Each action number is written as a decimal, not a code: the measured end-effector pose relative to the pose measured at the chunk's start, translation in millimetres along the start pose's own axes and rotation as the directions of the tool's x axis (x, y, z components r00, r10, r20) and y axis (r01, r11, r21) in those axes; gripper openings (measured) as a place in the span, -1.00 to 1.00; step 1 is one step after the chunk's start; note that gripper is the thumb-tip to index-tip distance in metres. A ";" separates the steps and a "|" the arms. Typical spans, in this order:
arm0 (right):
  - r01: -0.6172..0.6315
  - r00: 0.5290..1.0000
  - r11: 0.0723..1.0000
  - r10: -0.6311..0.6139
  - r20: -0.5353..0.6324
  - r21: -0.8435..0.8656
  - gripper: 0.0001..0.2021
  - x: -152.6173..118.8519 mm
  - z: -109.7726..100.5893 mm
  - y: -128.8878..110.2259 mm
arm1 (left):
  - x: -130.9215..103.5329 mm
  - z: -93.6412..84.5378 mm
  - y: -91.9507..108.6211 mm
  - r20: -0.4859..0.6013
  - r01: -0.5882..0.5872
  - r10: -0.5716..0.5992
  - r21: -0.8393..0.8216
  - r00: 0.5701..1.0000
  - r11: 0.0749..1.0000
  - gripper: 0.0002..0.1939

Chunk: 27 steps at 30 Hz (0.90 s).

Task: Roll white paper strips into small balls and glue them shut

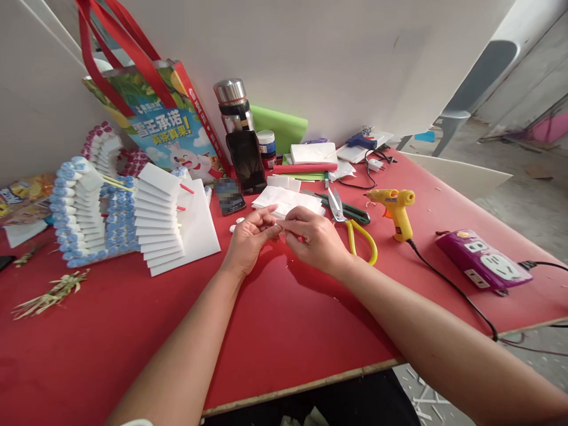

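Above the middle of the red table [266,319], my left hand [251,239] and my right hand [313,236] meet at the fingertips. Both hands are closed in a pinch around something small and whitish, too small to make out. Just behind them lies a stack of white paper [288,201]. A few small white round pieces [236,225] rest beside my left hand. Scissors with yellow handles [361,239] lie just right of my right hand, next to a dark green cutter [355,213].
A yellow glue gun [394,207] and a purple power strip [483,260] with cords are at the right. White stepped foam pieces [157,219], blue-and-white rolls [66,207] and a gift bag [168,130] stand left. Behind are a phone [229,195] and a steel flask [231,94].
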State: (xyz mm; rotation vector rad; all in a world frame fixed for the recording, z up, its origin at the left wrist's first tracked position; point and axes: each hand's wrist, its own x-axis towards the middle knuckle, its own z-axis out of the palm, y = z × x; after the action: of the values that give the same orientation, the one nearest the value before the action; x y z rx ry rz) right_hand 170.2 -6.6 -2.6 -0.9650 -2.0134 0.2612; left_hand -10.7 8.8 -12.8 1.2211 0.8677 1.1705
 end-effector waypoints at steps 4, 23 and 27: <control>0.006 1.000 0.999 -0.006 -0.015 0.047 -0.73 0.6 -2.4 -0.8 | 1.2 0.3 0.2 -0.002 0.018 -0.018 -0.023 1.000 1.000 -0.46; -0.497 0.794 0.477 0.587 0.158 0.725 -0.73 14.5 -12.3 4.8 | -3.7 5.1 6.1 0.106 0.031 -0.028 -0.022 0.994 0.999 -0.49; -0.547 0.745 0.333 0.612 0.265 0.768 -0.68 13.8 -10.7 2.2 | -4.1 5.1 6.3 0.126 0.031 -0.028 -0.026 0.992 0.999 -0.47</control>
State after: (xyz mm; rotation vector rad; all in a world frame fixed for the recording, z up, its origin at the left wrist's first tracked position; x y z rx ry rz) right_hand 175.2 3.0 11.4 -0.9821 -1.0975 1.4209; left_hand -7.9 3.3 -6.1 1.2420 0.7701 1.0666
